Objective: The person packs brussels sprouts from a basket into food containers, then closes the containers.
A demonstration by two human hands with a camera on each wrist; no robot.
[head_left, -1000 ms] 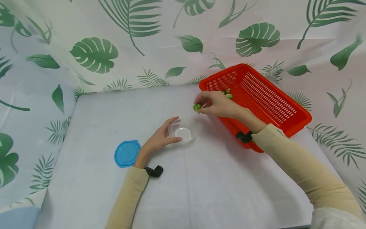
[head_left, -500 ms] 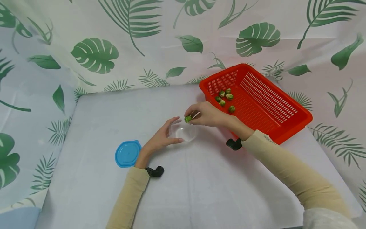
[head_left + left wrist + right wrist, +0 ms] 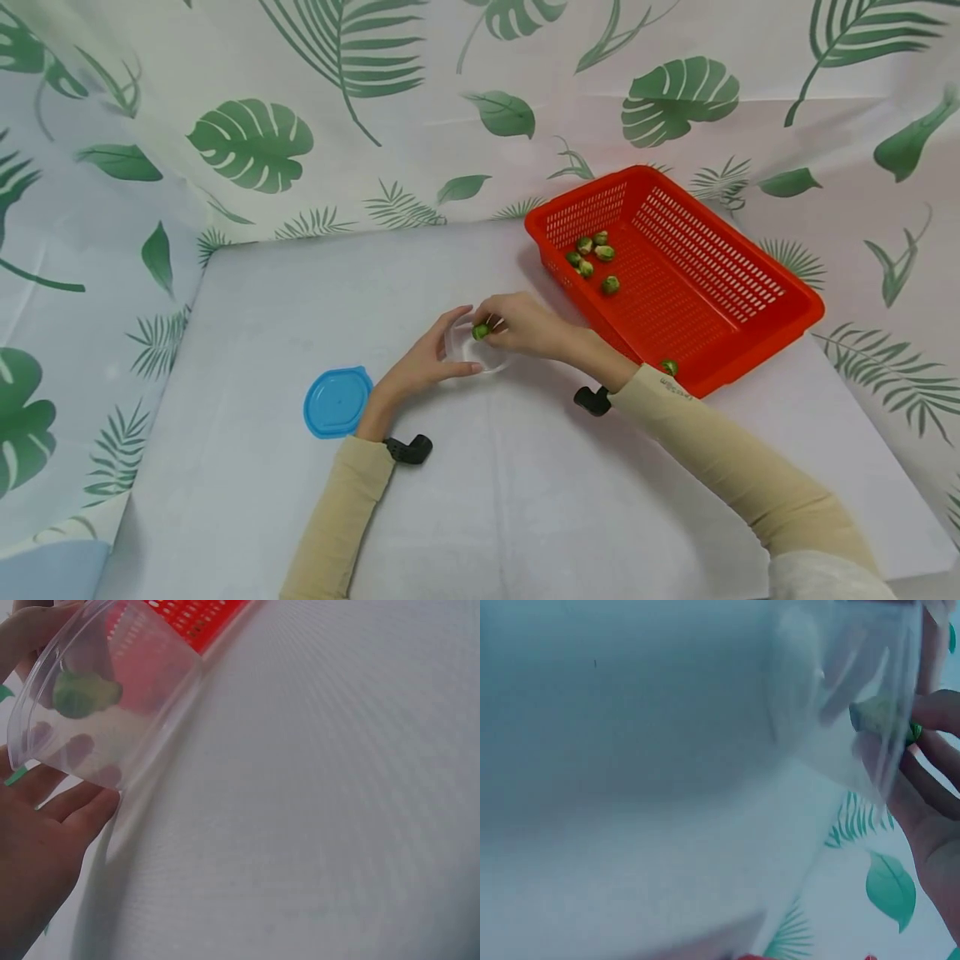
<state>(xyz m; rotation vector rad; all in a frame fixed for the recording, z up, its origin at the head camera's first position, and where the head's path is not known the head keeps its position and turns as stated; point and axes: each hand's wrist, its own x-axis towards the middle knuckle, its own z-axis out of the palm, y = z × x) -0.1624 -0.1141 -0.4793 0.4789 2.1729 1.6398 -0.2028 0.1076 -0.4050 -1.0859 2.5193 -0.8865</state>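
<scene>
A clear plastic container (image 3: pixel 491 358) stands on the white cloth, and my left hand (image 3: pixel 420 360) curls its fingers and thumb round the left side. My right hand (image 3: pixel 528 325) pinches a green Brussels sprout (image 3: pixel 481 332) at the container's mouth. Through the clear wall in the left wrist view, the sprout (image 3: pixel 84 694) shows beyond the plastic, above the left hand (image 3: pixel 45 840). The right wrist view has the sprout (image 3: pixel 881 716) between the fingertips of the right hand (image 3: pixel 930 772), partly behind the container wall (image 3: pixel 817 742).
A red slotted basket (image 3: pixel 675 292) lies at the right with several sprouts (image 3: pixel 604 252) towards its left end and one (image 3: pixel 669 367) at its near end, beside the right sleeve. A blue lid (image 3: pixel 337 402) lies left of the left wrist.
The right hand has carried the sprout left and down from beside the basket to the container's mouth, uncovering sprouts in the basket. The left hand has stayed on the container.
</scene>
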